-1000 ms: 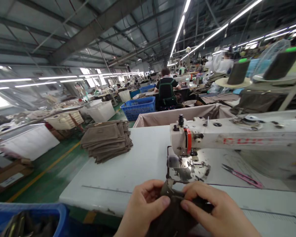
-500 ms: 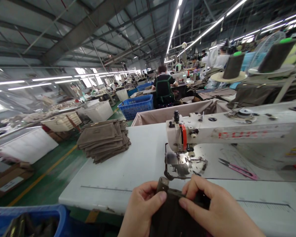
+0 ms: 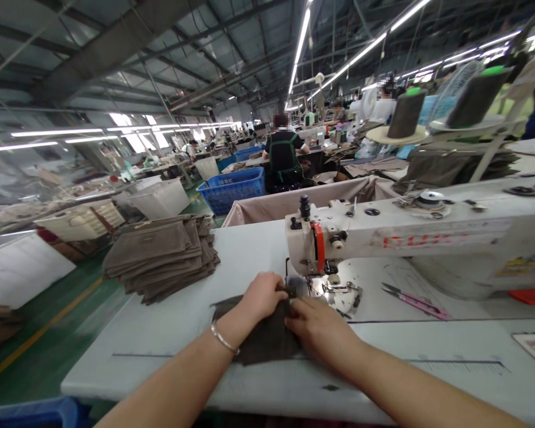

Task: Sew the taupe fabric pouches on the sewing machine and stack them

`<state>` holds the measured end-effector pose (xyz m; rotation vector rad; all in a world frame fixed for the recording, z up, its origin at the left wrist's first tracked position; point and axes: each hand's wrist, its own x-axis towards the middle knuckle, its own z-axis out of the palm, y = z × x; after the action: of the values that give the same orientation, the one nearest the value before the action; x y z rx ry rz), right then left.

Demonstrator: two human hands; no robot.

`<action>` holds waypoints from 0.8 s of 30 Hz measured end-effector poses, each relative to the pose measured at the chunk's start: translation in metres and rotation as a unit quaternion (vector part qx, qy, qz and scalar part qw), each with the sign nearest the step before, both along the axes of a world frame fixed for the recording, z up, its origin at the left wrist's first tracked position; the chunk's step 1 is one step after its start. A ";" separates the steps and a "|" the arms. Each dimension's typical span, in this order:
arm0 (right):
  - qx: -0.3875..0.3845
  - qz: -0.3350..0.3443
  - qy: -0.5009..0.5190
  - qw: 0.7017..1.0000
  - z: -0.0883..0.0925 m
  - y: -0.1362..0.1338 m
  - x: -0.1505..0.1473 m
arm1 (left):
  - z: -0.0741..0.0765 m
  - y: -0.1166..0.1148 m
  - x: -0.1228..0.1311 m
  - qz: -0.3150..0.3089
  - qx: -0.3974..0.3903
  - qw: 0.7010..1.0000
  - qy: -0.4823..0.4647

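A dark olive-brown fabric piece [image 3: 267,339] lies on the white sewing table, close to the needle area of the sewing machine [image 3: 304,244]. My left hand [image 3: 264,295] pinches its upper edge, thumb and fingers together. Just to the right, my right hand [image 3: 318,327] is closed on the same edge, its fingertips partly hidden. The edge between both hands reaches the metal plate beside the presser foot; whether it lies under the foot I cannot tell. Pink-handled thread snips [image 3: 417,302] rest on the machine bed, right of my hands.
A stack of brown fabric pieces [image 3: 160,255] sits at the table's left. Behind the table is a pink cloth-lined bin [image 3: 267,209], then a blue basket [image 3: 234,189] and a seated co-worker [image 3: 285,151]. Thread cones [image 3: 405,114] stand back right. A blue tub [image 3: 35,413] is at lower left.
Both hands have carried the fabric piece forward from the table's front edge to the machine's needle area. It now lies flatter on the table. The view has turned slightly right.
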<state>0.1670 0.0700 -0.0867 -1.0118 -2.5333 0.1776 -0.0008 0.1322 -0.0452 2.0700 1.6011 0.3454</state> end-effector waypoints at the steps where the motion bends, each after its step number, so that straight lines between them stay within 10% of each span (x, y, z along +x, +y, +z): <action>1: 0.012 -0.012 -0.008 1.000 -0.003 0.011 0.001 | -0.007 0.012 0.009 0.006 0.034 0.999 0.014; 6: 0.055 -0.035 -0.048 0.997 -0.003 0.033 0.027 | -0.025 0.034 0.040 -0.012 0.137 0.990 0.033; 15: 0.097 0.000 -0.020 0.995 -0.028 0.018 0.055 | -0.042 -0.018 0.024 -0.158 0.178 0.971 0.021; 24: 0.082 -0.019 0.004 0.996 -0.030 0.015 0.054 | -0.039 -0.023 0.024 -0.202 0.215 0.953 0.070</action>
<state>0.2205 0.0847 -0.1171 -0.9901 -2.4723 -0.0376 0.0231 0.1095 -0.0837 2.7442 1.2017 0.4354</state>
